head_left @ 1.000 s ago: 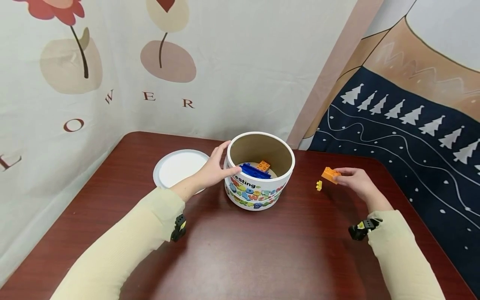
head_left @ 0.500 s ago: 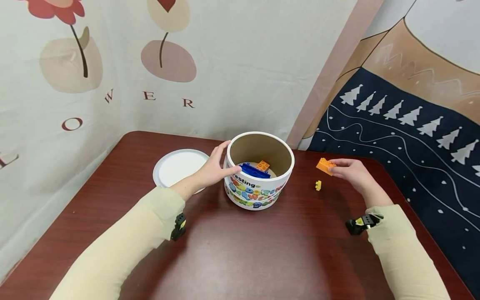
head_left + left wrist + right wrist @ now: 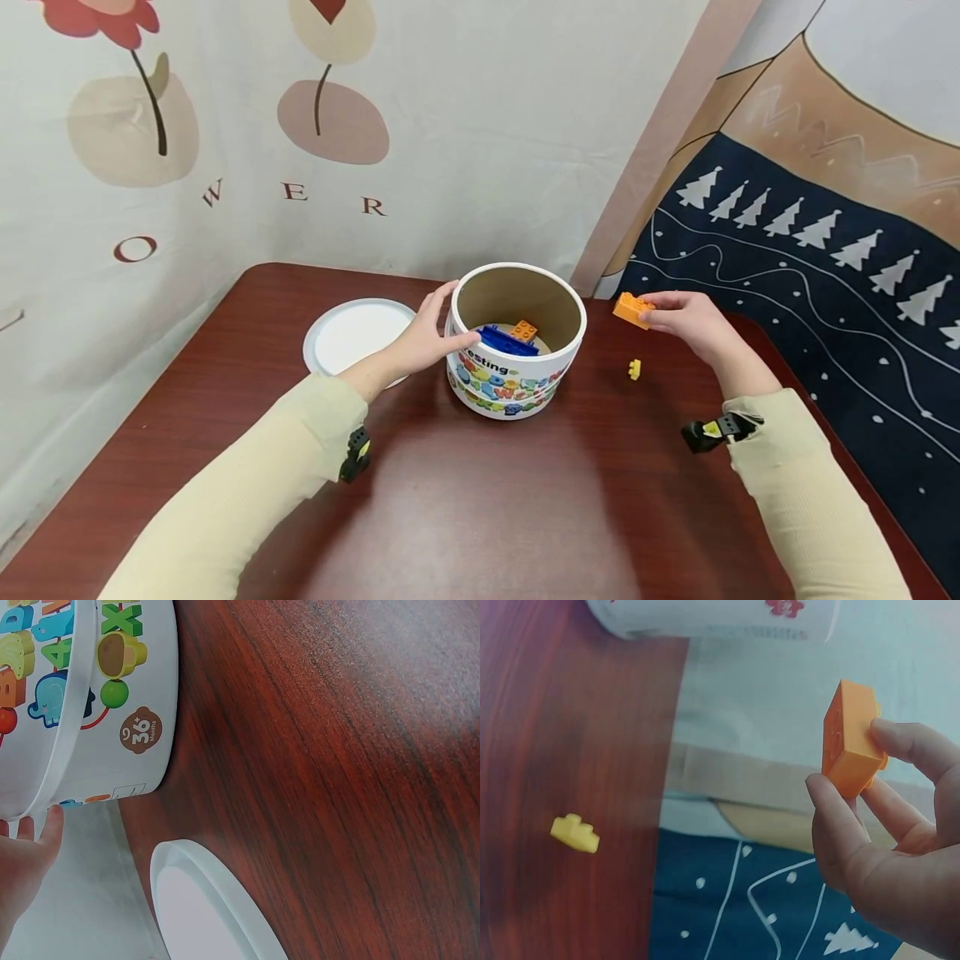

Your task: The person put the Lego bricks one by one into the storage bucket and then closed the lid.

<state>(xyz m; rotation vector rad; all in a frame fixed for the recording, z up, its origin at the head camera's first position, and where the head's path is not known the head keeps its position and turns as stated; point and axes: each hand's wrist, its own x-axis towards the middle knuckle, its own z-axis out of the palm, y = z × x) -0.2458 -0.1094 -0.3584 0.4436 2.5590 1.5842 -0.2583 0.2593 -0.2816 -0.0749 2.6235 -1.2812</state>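
Note:
My left hand (image 3: 427, 337) rests against the left side of a white printed bucket (image 3: 504, 400), fingers spread and fairly straight, thumb at the rim. In the left wrist view, fingertips (image 3: 52, 825) touch the bucket's wall. Inside the bucket lie a blue piece (image 3: 510, 341) and an orange building block (image 3: 524, 331). To the right of the bucket, my right hand (image 3: 693, 325) pinches another orange building block (image 3: 851, 739) between thumb and fingers, up off the table. A small yellow block (image 3: 634, 369) lies on the table below and in front of that hand.
A round white lid (image 3: 356, 333) lies left of the bucket, partly behind my left forearm. The dark red wooden table (image 3: 480, 508) meets a white printed cloth (image 3: 480, 167) at the back and a navy cloth with trees (image 3: 795, 283) at the right.
My right hand has moved up and leftward with the orange building block, from beside the small yellow block to above and behind it. My left hand and the bucket have stayed in place.

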